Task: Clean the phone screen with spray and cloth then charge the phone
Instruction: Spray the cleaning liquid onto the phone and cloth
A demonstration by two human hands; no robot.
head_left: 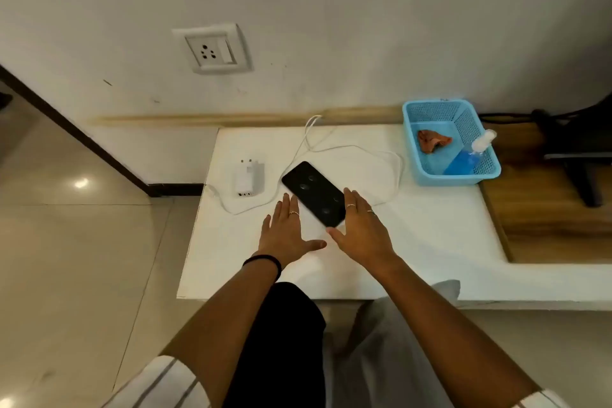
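White table [430, 235] | phone [313, 192] flat | both hands' fingers [284, 209] straight, flanking phone, holding nothing

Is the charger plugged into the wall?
No. The charger lies flat on the table, its prongs bare, and the wall socket has nothing in it.
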